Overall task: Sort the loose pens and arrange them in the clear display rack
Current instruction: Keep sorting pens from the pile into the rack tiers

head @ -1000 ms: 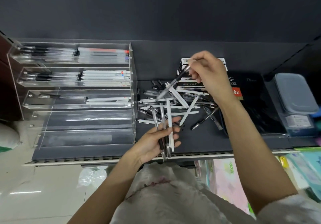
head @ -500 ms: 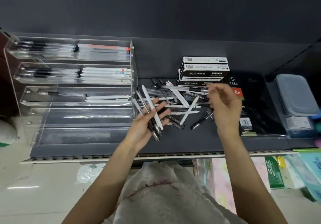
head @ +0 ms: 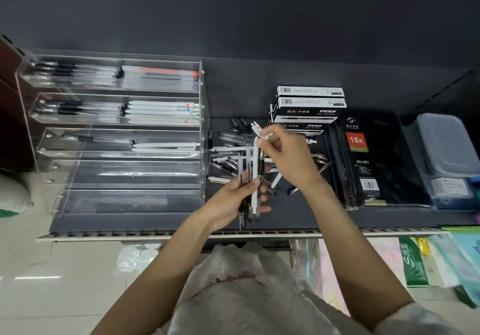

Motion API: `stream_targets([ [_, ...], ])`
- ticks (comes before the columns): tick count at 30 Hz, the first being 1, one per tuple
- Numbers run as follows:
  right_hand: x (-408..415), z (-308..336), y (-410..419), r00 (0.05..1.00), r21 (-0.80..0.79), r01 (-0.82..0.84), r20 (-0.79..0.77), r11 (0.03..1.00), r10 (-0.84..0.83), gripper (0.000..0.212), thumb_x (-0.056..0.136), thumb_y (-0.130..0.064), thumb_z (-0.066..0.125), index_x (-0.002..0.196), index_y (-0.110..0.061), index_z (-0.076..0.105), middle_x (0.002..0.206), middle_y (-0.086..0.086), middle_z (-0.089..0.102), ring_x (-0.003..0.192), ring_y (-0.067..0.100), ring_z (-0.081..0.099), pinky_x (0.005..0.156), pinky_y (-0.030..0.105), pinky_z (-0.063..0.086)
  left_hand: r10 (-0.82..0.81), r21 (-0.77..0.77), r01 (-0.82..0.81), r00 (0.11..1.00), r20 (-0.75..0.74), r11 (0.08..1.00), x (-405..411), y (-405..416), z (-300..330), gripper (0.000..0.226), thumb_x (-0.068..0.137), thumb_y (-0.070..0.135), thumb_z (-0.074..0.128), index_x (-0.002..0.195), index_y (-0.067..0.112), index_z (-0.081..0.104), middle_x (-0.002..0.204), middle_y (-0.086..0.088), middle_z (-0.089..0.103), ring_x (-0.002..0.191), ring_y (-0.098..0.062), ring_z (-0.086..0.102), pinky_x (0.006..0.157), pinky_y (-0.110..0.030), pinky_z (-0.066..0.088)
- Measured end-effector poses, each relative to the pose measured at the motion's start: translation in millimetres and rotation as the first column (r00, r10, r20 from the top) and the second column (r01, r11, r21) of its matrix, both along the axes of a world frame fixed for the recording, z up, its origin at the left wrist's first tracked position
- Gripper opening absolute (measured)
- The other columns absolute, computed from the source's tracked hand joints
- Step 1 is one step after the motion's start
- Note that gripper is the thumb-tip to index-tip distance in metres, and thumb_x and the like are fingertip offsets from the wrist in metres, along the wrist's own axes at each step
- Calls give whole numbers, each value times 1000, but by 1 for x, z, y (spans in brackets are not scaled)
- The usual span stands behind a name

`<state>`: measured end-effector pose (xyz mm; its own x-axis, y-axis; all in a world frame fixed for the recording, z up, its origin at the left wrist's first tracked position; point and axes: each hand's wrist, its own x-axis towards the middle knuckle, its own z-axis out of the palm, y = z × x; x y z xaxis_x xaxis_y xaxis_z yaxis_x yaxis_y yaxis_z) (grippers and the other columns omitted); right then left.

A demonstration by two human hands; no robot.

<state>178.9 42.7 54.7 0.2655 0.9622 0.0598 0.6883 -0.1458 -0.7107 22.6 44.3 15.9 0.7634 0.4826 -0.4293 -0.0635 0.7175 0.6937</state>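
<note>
Pens [head: 253, 178] stand as a small bundle in our left hand [head: 228, 202], long axis running from 6 to 12 o'clock, tips toward us and caps toward the wall. The bundle mixes clear, black-grip and white bodies. Our left fingers [head: 262, 208] are curled around the lower part of it, so this hand is clenched on the bundle.

Our right hand [head: 288, 158] is at 1 o'clock from the left one, just above the upper ends of the bundle. Its fingers are pinched on the top of a white pen [head: 255, 163], which lies along the same axis as the others. We think it is being laid into the bundle, but whether it already touches the left fingers we cannot tell.

More loose pens lie in a pile [head: 226, 153] on the shelf [head: 155, 220] under both hands, crossing in many directions.

The rack [head: 124, 137] is at 9 o'clock from the bundle, well to the left. Its trays run from 3 to 9 o'clock, so the bundle probably must turn a quarter before it goes in. The left hand is nearer to the rack. The upper three trays hold pens; the lower ones look empty.
</note>
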Motion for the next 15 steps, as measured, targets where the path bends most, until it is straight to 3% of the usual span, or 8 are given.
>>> stream_targets([
  [2, 2, 2, -2, 987, 50, -133, 92, 990, 128, 41, 90, -32, 60, 129, -22, 51, 119, -2, 53, 109, 12, 46, 96, 24, 35, -23, -6, 24, 1000, 10, 1000, -2, -2, -1, 21, 98, 15, 44, 113, 19, 59, 77, 2, 53, 68, -10, 53, 76, -33, 56],
  [4, 7, 7, 2, 918, -10, -368, 156, 930, 365, 50, 89, -36, 61, 136, -31, 45, 135, -7, 46, 124, 11, 34, 106, 28, 24, -48, -16, 48, 999, 17, 999, -4, -3, -1, 18, 98, 15, 45, 107, 18, 60, 77, 2, 51, 66, -9, 51, 69, -28, 54],
  [7, 15, 16, 13, 822, -183, -531, 129, 828, 555, 51, 82, -38, 69, 130, -36, 51, 113, -14, 60, 107, 2, 44, 102, 36, 30, -91, -33, 93, 995, 42, 995, -6, -4, -1, 29, 94, 16, 48, 122, 11, 55, 75, 4, 51, 64, -8, 48, 63, -25, 50],
  [11, 16, 34, 24, 747, -269, -624, 67, 733, 661, 41, 77, -41, 72, 116, -38, 61, 88, -18, 61, 86, -1, 48, 83, 21, 35, -153, -3, 154, 987, 57, 988, -9, -5, -1, 40, 90, 19, 51, 129, 11, 52, 76, 4, 50, 66, -9, 48, 67, -26, 50],
  [15, 8, 46, 29, 655, -270, -736, -53, 621, 754, 19, 79, -32, 73, 96, -22, 73, 80, -10, 67, 70, 6, 56, 65, 16, 40, -228, 90, 225, 973, 23, 970, -7, -10, -4, 33, 98, 14, 45, 129, 16, 53, 80, 3, 52, 72, -11, 52, 75, -28, 52],
])
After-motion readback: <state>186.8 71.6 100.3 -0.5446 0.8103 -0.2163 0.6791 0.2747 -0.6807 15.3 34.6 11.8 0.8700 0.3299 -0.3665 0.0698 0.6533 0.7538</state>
